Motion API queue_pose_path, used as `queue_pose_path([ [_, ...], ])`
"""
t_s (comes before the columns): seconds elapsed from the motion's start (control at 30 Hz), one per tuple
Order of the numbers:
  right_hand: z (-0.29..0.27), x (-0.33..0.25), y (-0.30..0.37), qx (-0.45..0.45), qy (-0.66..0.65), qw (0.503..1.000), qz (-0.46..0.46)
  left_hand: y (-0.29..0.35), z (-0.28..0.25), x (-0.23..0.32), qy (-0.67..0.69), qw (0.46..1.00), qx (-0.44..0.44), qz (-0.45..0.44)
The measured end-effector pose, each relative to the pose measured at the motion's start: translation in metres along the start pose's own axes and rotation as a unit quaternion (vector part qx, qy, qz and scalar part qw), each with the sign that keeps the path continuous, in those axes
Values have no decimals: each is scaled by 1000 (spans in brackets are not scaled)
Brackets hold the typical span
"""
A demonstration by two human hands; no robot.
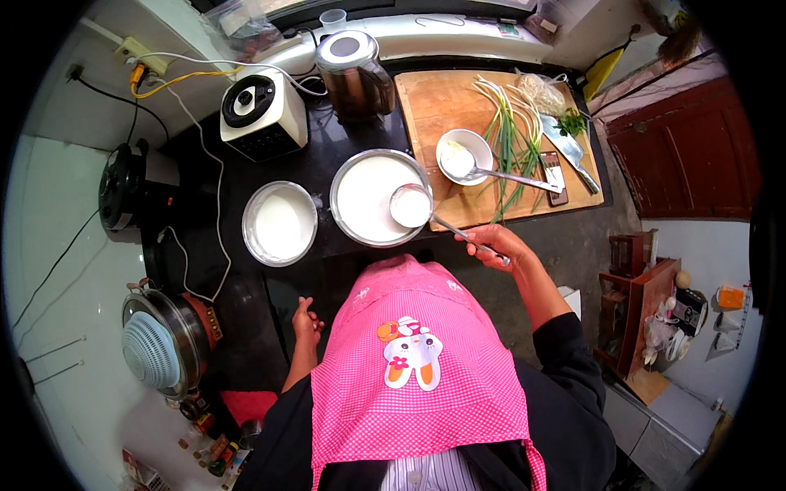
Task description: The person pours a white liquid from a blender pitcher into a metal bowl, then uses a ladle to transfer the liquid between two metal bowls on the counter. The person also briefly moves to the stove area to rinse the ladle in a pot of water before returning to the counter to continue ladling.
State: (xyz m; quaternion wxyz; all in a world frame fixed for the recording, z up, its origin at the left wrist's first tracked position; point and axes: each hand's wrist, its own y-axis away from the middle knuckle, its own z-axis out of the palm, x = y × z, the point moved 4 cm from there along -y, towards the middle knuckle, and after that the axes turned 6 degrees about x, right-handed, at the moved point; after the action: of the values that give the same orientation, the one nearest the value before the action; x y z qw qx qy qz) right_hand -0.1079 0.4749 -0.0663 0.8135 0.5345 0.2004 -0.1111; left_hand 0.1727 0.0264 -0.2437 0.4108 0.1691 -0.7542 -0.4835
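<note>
My right hand (498, 247) is closed round the handle of a metal ladle (449, 226). The ladle's bowl, full of white liquid, is over the right side of a large metal bowl (336, 195) that holds more of the white liquid (370, 196). To its left is a smaller metal bowl (248, 237), also with white liquid in it. My left hand (307, 321) hangs beside the pink apron (368, 344), in front of the counter edge. Its fingers are curled in, and I see nothing in them.
On the wooden cutting board (434, 98) are a white bowl with a spoon (465, 155), green onions (506, 139), a cleaver (565, 147) and a phone (554, 178). A blender base (266, 119), its jug (354, 78), a cooker (135, 188) and loose cords stand around the counter's left and back.
</note>
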Motion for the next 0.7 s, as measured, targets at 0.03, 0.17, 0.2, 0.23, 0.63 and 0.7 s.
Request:
queue_pose_path([
  [0.03,3,-1,2,-2,5,1000,-1,0,-1,0,1,1000,0,-1],
  [0.17,6,-3,5,-17,-6,1000,0,0,-1,-2,-5,1000,-4,5],
  [0.2,4,-2,1,-10,-9,1000,1,0,0,-1,-6,1000,-4,7],
  [0.23,2,-2,-2,-2,-11,1000,2,-1,0,0,-7,1000,-4,8],
  [0.63,8,0,10,-34,-4,999,-23,-3,-8,-1,-13,1000,-12,11],
  [0.7,-1,4,-1,-23,-18,999,-14,-1,-8,-1,-15,1000,-7,9],
])
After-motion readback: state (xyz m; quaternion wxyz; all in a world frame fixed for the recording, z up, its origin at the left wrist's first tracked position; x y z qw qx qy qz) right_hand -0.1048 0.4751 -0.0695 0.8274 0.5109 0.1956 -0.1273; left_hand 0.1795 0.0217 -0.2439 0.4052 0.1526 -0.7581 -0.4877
